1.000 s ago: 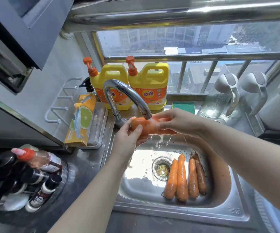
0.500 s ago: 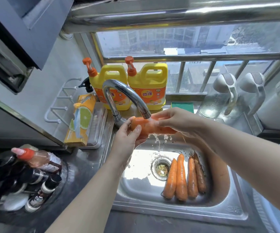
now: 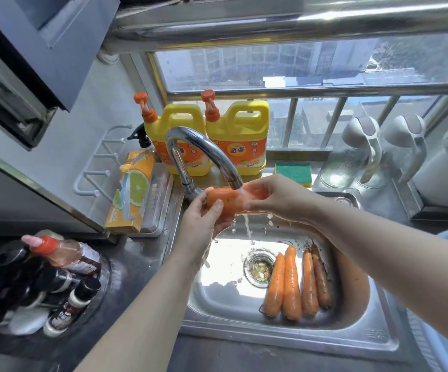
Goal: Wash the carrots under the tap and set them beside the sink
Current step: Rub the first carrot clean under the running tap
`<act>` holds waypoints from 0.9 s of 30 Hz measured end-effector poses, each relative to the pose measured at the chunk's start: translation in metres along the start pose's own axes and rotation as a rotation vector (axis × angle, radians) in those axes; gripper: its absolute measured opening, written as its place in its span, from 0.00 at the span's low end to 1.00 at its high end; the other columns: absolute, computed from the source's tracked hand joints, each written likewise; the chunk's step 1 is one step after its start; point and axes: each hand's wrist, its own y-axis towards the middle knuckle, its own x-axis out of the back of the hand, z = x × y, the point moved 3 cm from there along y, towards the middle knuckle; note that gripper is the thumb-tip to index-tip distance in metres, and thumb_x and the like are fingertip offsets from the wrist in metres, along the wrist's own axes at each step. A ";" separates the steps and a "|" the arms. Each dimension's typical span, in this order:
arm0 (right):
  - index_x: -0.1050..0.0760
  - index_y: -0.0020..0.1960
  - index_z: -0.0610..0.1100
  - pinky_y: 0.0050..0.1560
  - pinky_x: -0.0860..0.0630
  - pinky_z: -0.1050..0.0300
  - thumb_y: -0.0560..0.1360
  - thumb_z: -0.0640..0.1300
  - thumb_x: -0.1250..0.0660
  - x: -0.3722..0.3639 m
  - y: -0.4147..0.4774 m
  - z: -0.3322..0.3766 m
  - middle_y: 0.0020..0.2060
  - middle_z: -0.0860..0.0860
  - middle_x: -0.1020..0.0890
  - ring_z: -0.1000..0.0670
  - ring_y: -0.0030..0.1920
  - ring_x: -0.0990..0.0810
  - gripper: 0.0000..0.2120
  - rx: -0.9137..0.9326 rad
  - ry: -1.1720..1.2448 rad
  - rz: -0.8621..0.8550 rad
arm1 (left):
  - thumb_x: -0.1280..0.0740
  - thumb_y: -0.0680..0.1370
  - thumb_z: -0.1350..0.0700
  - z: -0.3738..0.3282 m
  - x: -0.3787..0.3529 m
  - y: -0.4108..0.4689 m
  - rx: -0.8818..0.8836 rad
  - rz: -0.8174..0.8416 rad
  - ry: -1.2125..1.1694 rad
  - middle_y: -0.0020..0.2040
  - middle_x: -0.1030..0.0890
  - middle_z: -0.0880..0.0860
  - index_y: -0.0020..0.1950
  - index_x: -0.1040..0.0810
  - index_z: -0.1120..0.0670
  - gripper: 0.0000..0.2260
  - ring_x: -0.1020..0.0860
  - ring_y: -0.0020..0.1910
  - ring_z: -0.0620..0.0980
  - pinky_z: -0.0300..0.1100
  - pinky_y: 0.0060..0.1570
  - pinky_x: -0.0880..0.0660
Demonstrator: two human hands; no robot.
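Note:
An orange carrot (image 3: 229, 201) is held level right under the spout of the curved chrome tap (image 3: 204, 151), and water runs over it into the steel sink (image 3: 298, 336). My left hand (image 3: 204, 218) grips its thick left end, thumb on top. My right hand (image 3: 276, 197) curls round its right part, hiding the tip. Several more carrots (image 3: 295, 283) lie side by side on the sink floor, right of the drain (image 3: 260, 268); the rightmost ones look darker and dirtier.
Two yellow detergent jugs (image 3: 212, 135) stand behind the tap, a green sponge (image 3: 294, 171) to their right. Clear jugs (image 3: 351, 154) sit on the right ledge. A yellow box (image 3: 131, 191) lies left of the sink; dark bottles (image 3: 37, 280) crowd the left counter.
The carrot and both hands stay under the tap with only small shifts. The left thumb has slid a little along the carrot; water keeps running.

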 end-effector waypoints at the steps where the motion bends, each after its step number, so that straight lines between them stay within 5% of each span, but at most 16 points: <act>1: 0.17 0.60 0.50 0.41 0.29 0.71 0.75 0.45 0.25 0.001 -0.001 0.000 0.41 0.60 0.16 0.65 0.38 0.20 0.14 0.002 -0.033 0.010 | 0.34 0.82 0.59 0.001 0.000 0.000 0.007 -0.001 -0.003 0.65 0.22 0.58 0.76 0.31 0.53 0.22 0.16 0.54 0.55 0.46 0.52 0.18; 9: 0.15 0.58 0.45 0.56 0.18 0.54 0.72 0.53 0.25 -0.002 0.002 -0.009 0.46 0.52 0.12 0.53 0.48 0.13 0.18 -0.027 0.170 -0.122 | 0.34 0.82 0.60 0.003 -0.013 -0.004 0.003 0.013 -0.003 0.66 0.24 0.57 0.75 0.31 0.53 0.22 0.18 0.58 0.57 0.44 0.51 0.18; 15: 0.19 0.63 0.49 0.47 0.24 0.70 0.76 0.48 0.26 0.008 -0.004 0.002 0.47 0.58 0.14 0.61 0.45 0.17 0.16 0.043 -0.140 -0.004 | 0.34 0.82 0.60 0.001 -0.011 0.000 0.037 0.000 -0.057 0.66 0.22 0.61 0.75 0.31 0.55 0.21 0.17 0.57 0.58 0.44 0.50 0.18; 21: 0.15 0.57 0.48 0.47 0.22 0.64 0.71 0.52 0.22 0.003 -0.002 0.000 0.44 0.54 0.13 0.59 0.44 0.16 0.16 0.039 -0.070 -0.192 | 0.35 0.82 0.62 0.000 -0.021 -0.004 0.016 0.028 -0.058 0.63 0.20 0.55 0.73 0.30 0.54 0.19 0.17 0.57 0.54 0.44 0.53 0.18; 25: 0.15 0.58 0.48 0.50 0.19 0.59 0.74 0.46 0.24 0.007 -0.002 -0.004 0.43 0.53 0.13 0.55 0.43 0.15 0.14 -0.030 -0.008 -0.077 | 0.34 0.82 0.62 0.001 -0.020 -0.003 0.040 0.018 -0.054 0.65 0.22 0.58 0.74 0.31 0.55 0.21 0.17 0.58 0.58 0.47 0.54 0.18; 27: 0.14 0.55 0.49 0.49 0.19 0.57 0.71 0.53 0.22 0.004 0.000 -0.002 0.41 0.54 0.13 0.54 0.43 0.15 0.15 -0.021 -0.038 -0.136 | 0.35 0.82 0.62 -0.001 -0.022 -0.004 0.026 0.022 -0.048 0.63 0.21 0.57 0.72 0.30 0.53 0.18 0.17 0.57 0.56 0.46 0.54 0.18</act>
